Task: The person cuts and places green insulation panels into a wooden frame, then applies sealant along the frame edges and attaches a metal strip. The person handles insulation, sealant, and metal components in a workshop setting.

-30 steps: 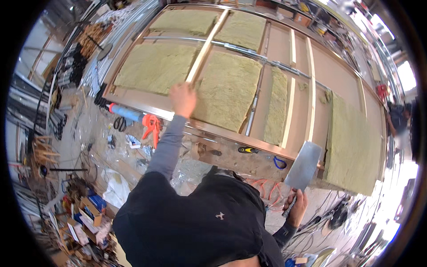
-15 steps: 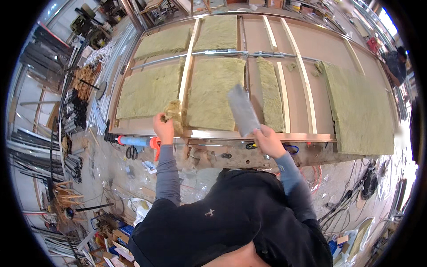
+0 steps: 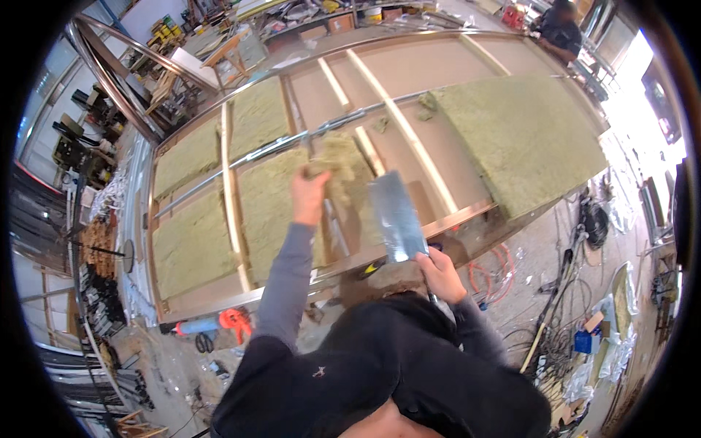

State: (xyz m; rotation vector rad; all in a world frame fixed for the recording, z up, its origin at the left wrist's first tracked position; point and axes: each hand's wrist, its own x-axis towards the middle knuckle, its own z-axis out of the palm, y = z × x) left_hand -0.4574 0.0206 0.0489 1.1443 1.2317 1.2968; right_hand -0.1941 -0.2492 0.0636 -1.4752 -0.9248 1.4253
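Note:
My right hand (image 3: pixel 442 276) is closed round the handle of a cleaver (image 3: pixel 398 219), its broad grey blade pointing away from me above the near edge of a framed panel (image 3: pixel 467 213). My left hand (image 3: pixel 309 196) reaches over the panel, fingers pinched on a piece of mineral wool (image 3: pixel 337 155) beside a narrow wool strip (image 3: pixel 352 201); motion blurs the fingertips. Left of that hand, a yellow-green wool slab (image 3: pixel 272 201) fills one bay. A larger slab (image 3: pixel 518 146) lies across the right part of the panel, overhanging its near edge.
Pale wooden battens (image 3: pixel 405 135) and a metal rod (image 3: pixel 270 150) cross the panel. A caulking gun (image 3: pixel 219 323) and scissors (image 3: pixel 204 342) lie by its near left edge. Another person (image 3: pixel 558 33) stands at the far right corner. Hoses and cables (image 3: pixel 496 274) lie on the floor.
My view has swung to the right. My left hand has moved rightward from the left batten to the narrow strip with the piece of wool. The cleaver stays in my right hand.

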